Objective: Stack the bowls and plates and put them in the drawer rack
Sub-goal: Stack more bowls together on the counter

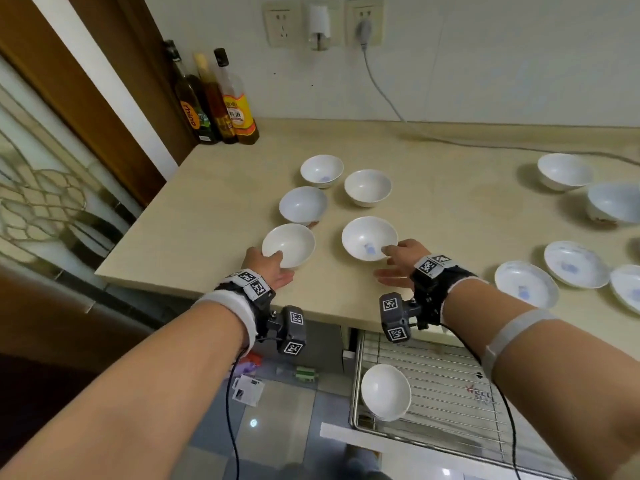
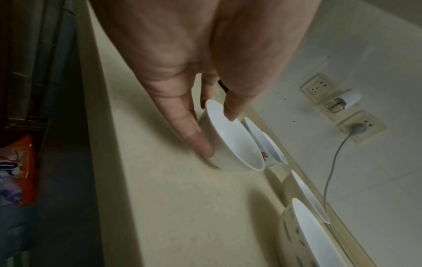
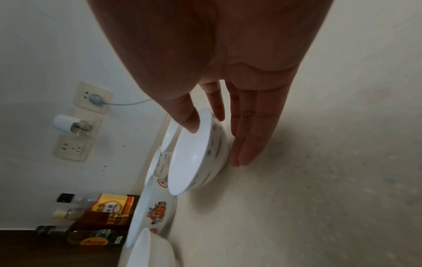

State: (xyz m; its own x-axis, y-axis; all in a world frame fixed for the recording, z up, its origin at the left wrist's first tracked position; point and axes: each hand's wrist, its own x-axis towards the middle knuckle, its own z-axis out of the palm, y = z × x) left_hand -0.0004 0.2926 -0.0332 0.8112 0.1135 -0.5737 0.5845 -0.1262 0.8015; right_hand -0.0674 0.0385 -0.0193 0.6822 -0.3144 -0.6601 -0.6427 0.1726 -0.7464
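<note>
Both hands pinch bowls by the rim: left hand one bowl, right hand another; slipping could be caused by these thin grips.

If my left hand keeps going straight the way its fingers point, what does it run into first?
The left hand already touches the nearest bowl, thumb over its rim. Pushing on, that bowl would probably meet the next bowl behind it; depth is unclear.

A home kitchen: a beige countertop against a tiled wall, oil and sauce bottles in the corner, wall sockets, white bowls, a pull-out wire drawer rack below
</note>
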